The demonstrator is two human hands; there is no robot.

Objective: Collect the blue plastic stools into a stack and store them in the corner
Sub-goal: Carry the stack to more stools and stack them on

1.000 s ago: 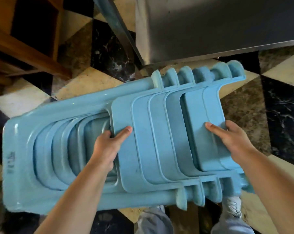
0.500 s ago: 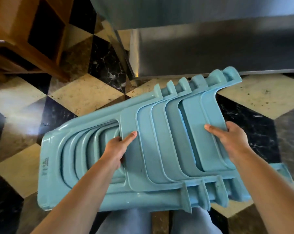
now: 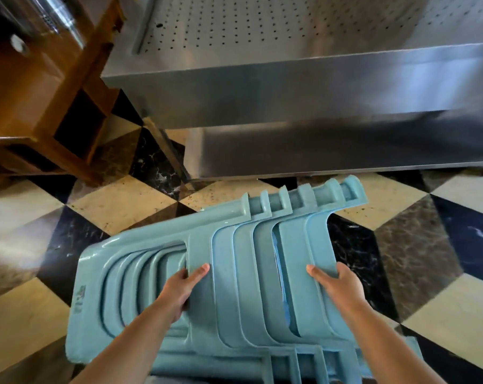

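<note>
Head view: nested stack of blue plastic stools (image 3: 243, 275) carried sideways above checkered floor (image 3: 129, 200); left hand (image 3: 183, 286), right hand (image 3: 338, 284) both grasping it. Stacking apparently done; corner storage remains.

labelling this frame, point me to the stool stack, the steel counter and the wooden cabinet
stool stack (image 3: 234, 295), head view, side panel of the nested stools
steel counter (image 3: 304, 87), head view, its front face
wooden cabinet (image 3: 35, 87), head view, its side panel

Glossy moulded blue plastic stools (image 3: 229, 286), brushed stainless-steel cabinet (image 3: 304, 95) with perforated top, varnished brown wooden furniture (image 3: 49, 87), polished marble-look checkered floor (image 3: 124, 203)
</note>
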